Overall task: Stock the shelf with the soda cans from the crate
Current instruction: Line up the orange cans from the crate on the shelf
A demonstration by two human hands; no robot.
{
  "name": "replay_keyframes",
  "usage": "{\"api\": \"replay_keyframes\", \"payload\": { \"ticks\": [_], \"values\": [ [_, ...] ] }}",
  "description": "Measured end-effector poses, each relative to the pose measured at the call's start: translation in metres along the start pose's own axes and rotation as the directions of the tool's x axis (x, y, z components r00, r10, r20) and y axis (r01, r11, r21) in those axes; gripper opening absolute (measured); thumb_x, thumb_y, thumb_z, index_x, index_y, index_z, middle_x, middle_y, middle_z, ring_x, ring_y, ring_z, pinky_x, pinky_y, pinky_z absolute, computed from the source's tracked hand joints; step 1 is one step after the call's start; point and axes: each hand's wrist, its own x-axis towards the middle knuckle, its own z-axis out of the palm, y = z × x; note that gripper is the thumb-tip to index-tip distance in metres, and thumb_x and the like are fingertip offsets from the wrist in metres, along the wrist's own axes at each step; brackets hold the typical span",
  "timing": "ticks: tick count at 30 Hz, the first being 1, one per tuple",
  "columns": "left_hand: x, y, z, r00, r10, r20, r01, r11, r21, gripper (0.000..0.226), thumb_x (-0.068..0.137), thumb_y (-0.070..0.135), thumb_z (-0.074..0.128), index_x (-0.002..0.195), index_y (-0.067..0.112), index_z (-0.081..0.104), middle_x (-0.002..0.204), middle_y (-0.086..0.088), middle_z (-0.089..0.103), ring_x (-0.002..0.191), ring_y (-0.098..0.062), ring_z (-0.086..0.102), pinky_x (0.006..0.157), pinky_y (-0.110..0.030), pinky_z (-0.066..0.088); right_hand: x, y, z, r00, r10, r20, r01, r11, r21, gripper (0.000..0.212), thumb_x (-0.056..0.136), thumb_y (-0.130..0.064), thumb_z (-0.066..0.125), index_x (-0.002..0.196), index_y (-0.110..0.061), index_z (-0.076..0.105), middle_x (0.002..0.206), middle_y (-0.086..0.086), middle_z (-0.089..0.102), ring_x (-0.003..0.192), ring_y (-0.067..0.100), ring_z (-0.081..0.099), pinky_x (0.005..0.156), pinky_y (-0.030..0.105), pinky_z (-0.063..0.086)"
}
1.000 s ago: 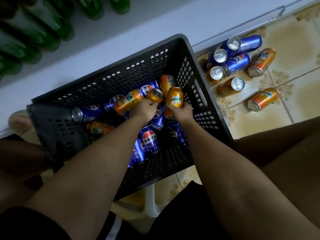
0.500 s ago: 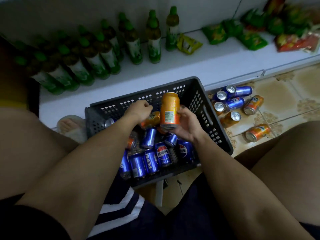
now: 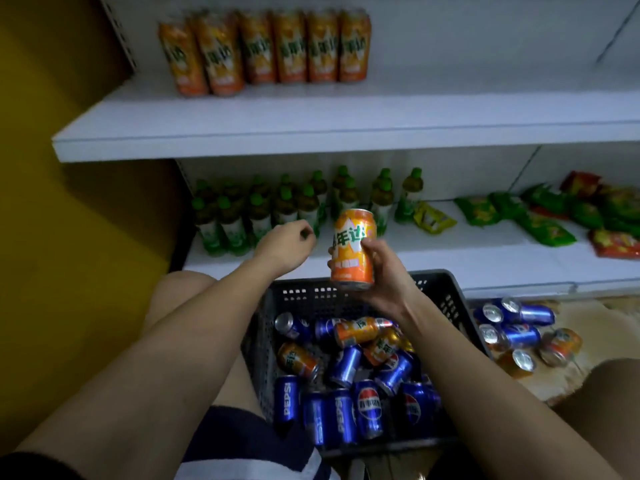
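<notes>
"PEPSI" on blue cans (image 3: 341,415) in the crate (image 3: 450,296); Chinese characters on the held orange can (image 3: 351,249).

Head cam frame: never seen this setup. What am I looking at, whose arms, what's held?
No robot here: a person wears a wide-angle camera on the head, looking forward and down, so the two bare arms are the wearer's own. The right hand grips an upright orange can above a dark plastic crate that holds blue and orange cans lying loose. The left hand is raised beside it, fingers loosely curled, holding nothing. Ahead is a white shelf unit: a row of orange cans stands on the upper shelf, green bottles and snack packets on the lower one. More cans lie on the floor to the right of the crate.
</notes>
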Motion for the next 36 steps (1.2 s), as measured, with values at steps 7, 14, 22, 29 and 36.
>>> {"api": "replay_keyframes", "payload": {
  "ticks": [7, 14, 22, 29, 36],
  "values": [
    [0.006, 0.011, -0.084, 0.946, 0.222, -0.235, -0.155, 0.949, 0.275, 0.029, 0.097, 0.040, 0.046, 0.116, 0.026, 0.063, 0.108, 0.001, 0.067, 0.096, -0.021, 0.059, 0.071, -0.034, 0.047, 0.013, -0.042, 0.070, 0.989, -0.146, 0.036, 0.150, 0.981, -0.122, 0.077, 0.069, -0.034, 0.078, 0.137, -0.011, 0.050, 0.101, 0.011, 0.070, 0.086, 0.024, 0.070, 0.079, 0.047, 0.059],
    [0.032, -0.007, -0.162, 0.837, 0.279, -0.471, -0.081, 0.914, 0.397, 0.030, 0.097, 0.036, 0.045, 0.115, 0.020, 0.063, 0.116, -0.004, 0.061, 0.109, -0.025, 0.050, 0.086, -0.042, 0.043, 0.021, -0.104, 0.140, 0.985, -0.159, 0.067, 0.172, 0.938, -0.300, 0.040, 0.081, -0.034, 0.070, 0.113, -0.013, 0.058, 0.099, 0.011, 0.070, 0.089, 0.025, 0.068, 0.086, 0.046, 0.056],
    [0.076, -0.055, -0.175, 0.910, 0.075, -0.407, 0.102, 0.913, 0.394, 0.051, 0.099, 0.054, 0.028, 0.139, 0.030, 0.050, 0.145, -0.001, 0.048, 0.132, -0.024, 0.041, 0.109, -0.052, 0.028, 0.062, -0.129, 0.189, 0.942, -0.321, 0.102, 0.319, 0.755, -0.572, 0.046, 0.074, -0.030, 0.084, 0.110, -0.026, 0.056, 0.108, 0.005, 0.070, 0.098, 0.024, 0.070, 0.086, 0.048, 0.058],
    [0.098, -0.065, -0.183, 0.973, -0.024, -0.228, 0.124, 0.890, 0.438, 0.065, 0.089, 0.075, 0.012, 0.150, 0.051, 0.020, 0.162, 0.009, 0.019, 0.148, -0.025, 0.018, 0.114, -0.058, 0.012, 0.120, -0.150, 0.210, 0.885, -0.455, 0.101, 0.407, 0.651, -0.640, 0.061, 0.074, -0.026, 0.085, 0.125, -0.017, 0.052, 0.114, 0.004, 0.067, 0.101, 0.020, 0.068, 0.088, 0.044, 0.057],
    [0.105, -0.070, -0.187, 0.985, -0.031, -0.172, 0.108, 0.881, 0.460, 0.069, 0.086, 0.079, 0.008, 0.150, 0.055, 0.007, 0.164, 0.011, 0.006, 0.151, -0.023, 0.005, 0.117, -0.060, 0.005, 0.185, -0.158, 0.219, 0.792, -0.598, 0.121, 0.504, 0.530, -0.682, 0.063, 0.073, -0.021, 0.086, 0.126, -0.022, 0.051, 0.108, -0.005, 0.065, 0.096, 0.009, 0.064, 0.075, 0.025, 0.052]
  ]
}}
